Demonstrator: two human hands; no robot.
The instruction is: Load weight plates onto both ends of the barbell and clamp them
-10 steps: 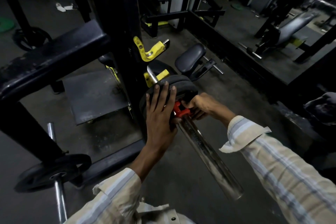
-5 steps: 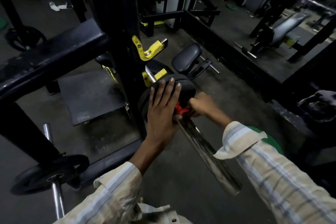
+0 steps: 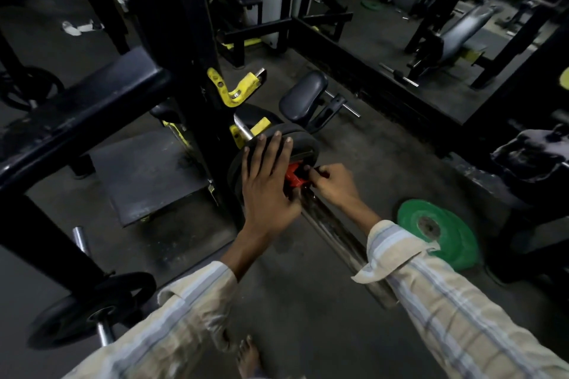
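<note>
The black rack (image 3: 172, 40) fills the upper left of the frame, its thick upright running down to the middle, with a yellow hook (image 3: 234, 88) on it just above where I'm working. A green plate (image 3: 443, 234) lies flat on the floor at the right, well apart from the bar, so I judge there may be more loading to do, here or on the other end. A smaller black plate (image 3: 92, 311) sits on a storage peg at the lower left.

The barbell (image 3: 335, 231) runs from the frame's centre down toward the lower right, its steel sleeve bare below my hands. The black plates (image 3: 303, 144) are on it at centre, hard against the rack side.

My left hand (image 3: 268, 184) is flat and open, fingers spread, pressing the plate face inward. My right hand (image 3: 334, 183) is pinched on the red clamp (image 3: 294, 177), which sits on the sleeve touching the plate.

The risk, as I see it: if I ease the left hand before the clamp locks, the plates could creep outward and leave a gap, so the clamp bites loose. My fingertips are close to the lever and could get nipped. My bare foot (image 3: 248, 357) is at the bottom centre of the frame, a poor spot should anything slide off.
</note>
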